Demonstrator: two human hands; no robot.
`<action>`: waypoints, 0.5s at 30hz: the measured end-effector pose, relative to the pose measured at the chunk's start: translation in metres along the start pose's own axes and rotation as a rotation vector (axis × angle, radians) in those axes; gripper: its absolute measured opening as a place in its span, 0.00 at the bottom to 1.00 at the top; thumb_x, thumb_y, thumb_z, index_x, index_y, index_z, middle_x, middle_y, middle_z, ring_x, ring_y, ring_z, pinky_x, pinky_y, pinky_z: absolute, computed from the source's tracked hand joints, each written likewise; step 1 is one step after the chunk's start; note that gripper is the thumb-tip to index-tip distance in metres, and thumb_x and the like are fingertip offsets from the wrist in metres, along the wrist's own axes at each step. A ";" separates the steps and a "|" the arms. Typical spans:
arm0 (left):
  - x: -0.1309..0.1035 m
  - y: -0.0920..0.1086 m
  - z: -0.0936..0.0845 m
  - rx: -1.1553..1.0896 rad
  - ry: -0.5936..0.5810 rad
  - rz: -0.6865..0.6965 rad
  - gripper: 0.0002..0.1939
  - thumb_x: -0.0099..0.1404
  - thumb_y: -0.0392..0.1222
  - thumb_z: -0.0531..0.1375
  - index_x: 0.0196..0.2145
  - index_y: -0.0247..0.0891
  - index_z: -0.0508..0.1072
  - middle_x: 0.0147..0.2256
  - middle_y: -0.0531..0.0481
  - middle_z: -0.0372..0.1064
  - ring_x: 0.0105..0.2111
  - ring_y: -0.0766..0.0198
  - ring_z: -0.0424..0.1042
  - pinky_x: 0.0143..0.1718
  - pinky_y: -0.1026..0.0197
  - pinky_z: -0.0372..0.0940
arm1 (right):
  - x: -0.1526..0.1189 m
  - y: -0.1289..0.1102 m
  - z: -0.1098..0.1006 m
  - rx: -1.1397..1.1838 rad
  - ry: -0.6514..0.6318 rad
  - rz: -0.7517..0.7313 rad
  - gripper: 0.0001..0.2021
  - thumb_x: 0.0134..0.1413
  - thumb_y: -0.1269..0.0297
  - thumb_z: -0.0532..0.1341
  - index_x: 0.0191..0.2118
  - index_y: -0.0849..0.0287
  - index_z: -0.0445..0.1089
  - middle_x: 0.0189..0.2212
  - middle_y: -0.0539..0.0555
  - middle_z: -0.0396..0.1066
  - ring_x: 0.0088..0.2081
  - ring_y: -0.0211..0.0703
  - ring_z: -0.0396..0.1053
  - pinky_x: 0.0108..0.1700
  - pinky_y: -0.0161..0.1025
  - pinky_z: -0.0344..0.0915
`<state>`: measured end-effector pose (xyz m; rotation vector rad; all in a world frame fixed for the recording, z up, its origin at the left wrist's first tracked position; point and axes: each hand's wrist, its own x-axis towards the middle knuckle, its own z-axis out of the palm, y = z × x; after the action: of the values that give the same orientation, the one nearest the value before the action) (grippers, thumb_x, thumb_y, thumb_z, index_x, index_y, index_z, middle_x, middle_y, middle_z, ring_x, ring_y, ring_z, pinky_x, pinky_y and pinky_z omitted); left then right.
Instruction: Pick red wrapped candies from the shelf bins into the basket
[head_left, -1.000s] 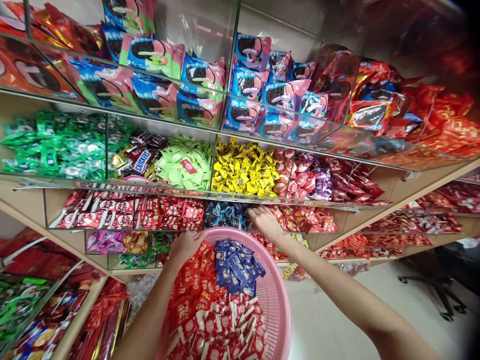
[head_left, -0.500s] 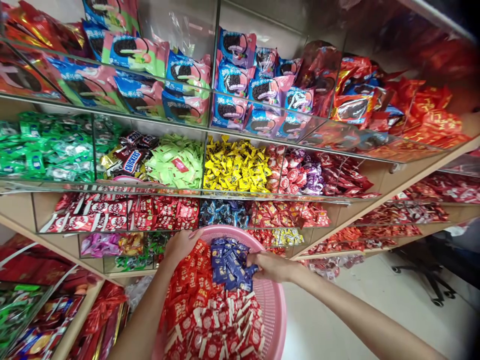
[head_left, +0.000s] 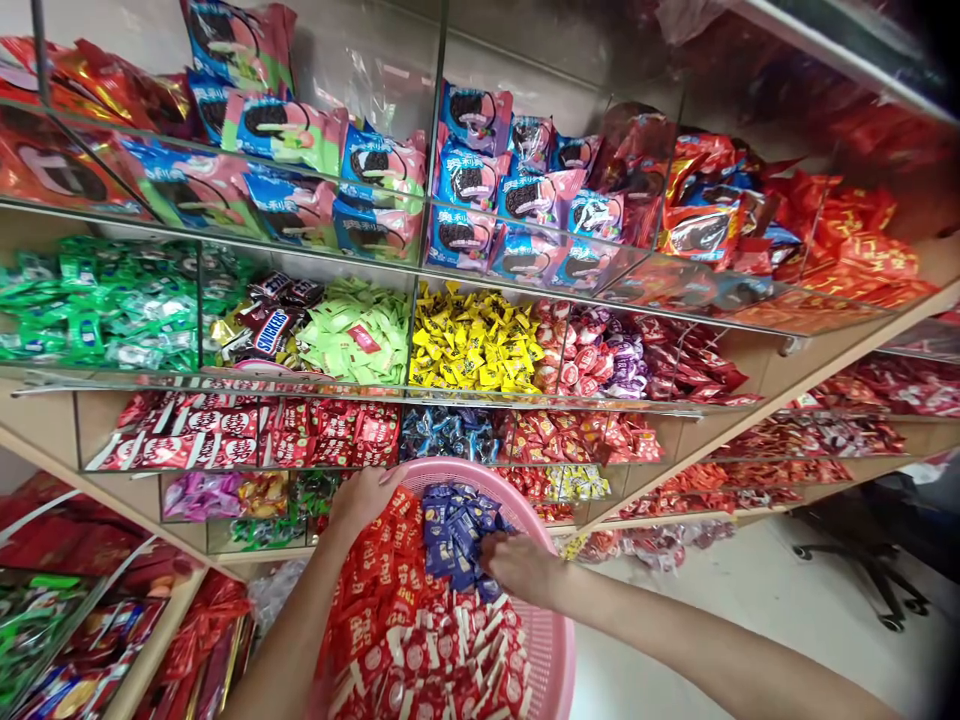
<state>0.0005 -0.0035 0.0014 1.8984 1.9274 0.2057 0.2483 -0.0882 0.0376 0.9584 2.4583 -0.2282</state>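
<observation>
A pink plastic basket (head_left: 559,620) is tilted at the bottom centre. Inside lie red packets with yellow lettering (head_left: 386,570), dark blue packets (head_left: 454,530) and red-and-white packets (head_left: 442,660). My left hand (head_left: 364,505) grips the basket's upper left rim, its fingers closed there. Over the right edge of the blue packets is my right hand (head_left: 521,568), its fingers curled and slightly blurred; whether a packet is inside them is hidden.
Glass-fronted shelves (head_left: 420,262) hold wrapped cookies (head_left: 465,175), green packets (head_left: 97,310), yellow candies (head_left: 476,340) and red packets. An office chair (head_left: 862,570) stands on the floor at the right. Red bags (head_left: 202,620) lie at the lower left.
My right hand has moved slightly left and down over the blue packets, its fingers more curled. My left hand stays on the rim. The view has shifted a little.
</observation>
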 end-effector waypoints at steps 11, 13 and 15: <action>-0.002 0.001 -0.001 -0.022 -0.007 -0.019 0.35 0.57 0.69 0.38 0.26 0.40 0.72 0.31 0.42 0.74 0.32 0.54 0.72 0.27 0.63 0.56 | 0.037 0.094 -0.082 0.160 0.327 0.406 0.13 0.58 0.71 0.46 0.41 0.62 0.67 0.40 0.59 0.70 0.42 0.41 0.67 0.40 0.33 0.57; -0.003 0.002 -0.001 -0.023 0.001 -0.022 0.34 0.57 0.68 0.39 0.26 0.40 0.72 0.31 0.42 0.74 0.33 0.54 0.72 0.29 0.63 0.57 | 0.058 0.109 -0.079 0.157 0.306 0.449 0.13 0.57 0.73 0.47 0.42 0.62 0.67 0.41 0.60 0.70 0.43 0.42 0.67 0.40 0.33 0.58; -0.003 0.001 -0.001 -0.022 -0.001 -0.024 0.32 0.58 0.67 0.40 0.26 0.40 0.72 0.31 0.42 0.74 0.33 0.55 0.72 0.29 0.63 0.58 | 0.077 0.118 -0.075 0.152 0.277 0.470 0.12 0.55 0.74 0.50 0.41 0.63 0.68 0.41 0.60 0.70 0.43 0.43 0.68 0.39 0.33 0.59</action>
<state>0.0013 -0.0063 0.0037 1.8601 1.9381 0.2171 0.2504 0.0683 0.0668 1.6967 2.3881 -0.1279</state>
